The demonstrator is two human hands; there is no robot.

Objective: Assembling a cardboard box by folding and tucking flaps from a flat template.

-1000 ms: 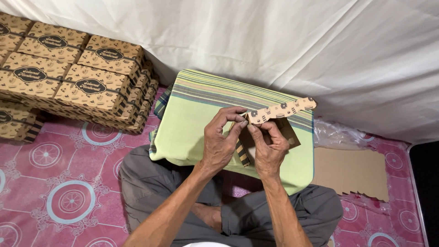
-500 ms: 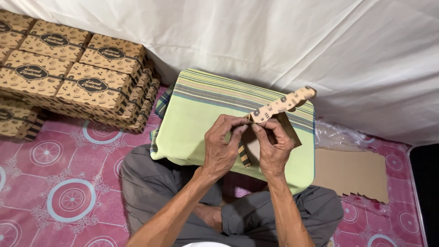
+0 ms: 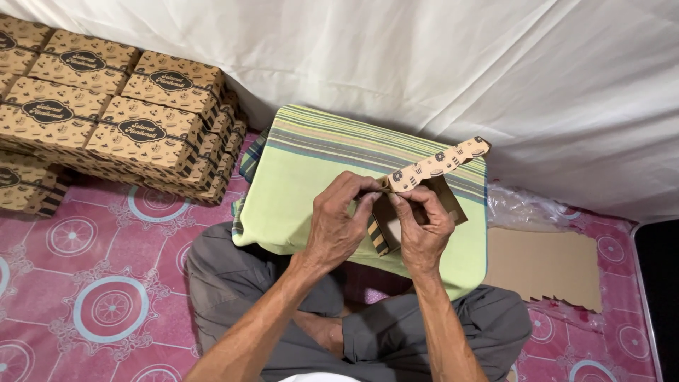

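Both hands grip a brown printed cardboard box piece (image 3: 433, 164) over a green striped cushion (image 3: 304, 177) that rests on my lap. My left hand (image 3: 341, 225) pinches its left end, thumb and fingers closed on the card. My right hand (image 3: 424, 228) holds the folded part from the right, fingers curled over it. A scalloped flap with small dark prints sticks out up and to the right. A dark striped side panel (image 3: 377, 233) shows between the hands.
Stacks of finished brown printed boxes (image 3: 106, 113) stand at the left. Flat cardboard blanks (image 3: 544, 265) lie on plastic at the right. A white cloth (image 3: 424, 64) hangs behind. The floor mat (image 3: 92, 283) is pink with circle patterns.
The scalloped flap has tilted up a little more and the hands have shifted slightly on the card. Nothing was let go.
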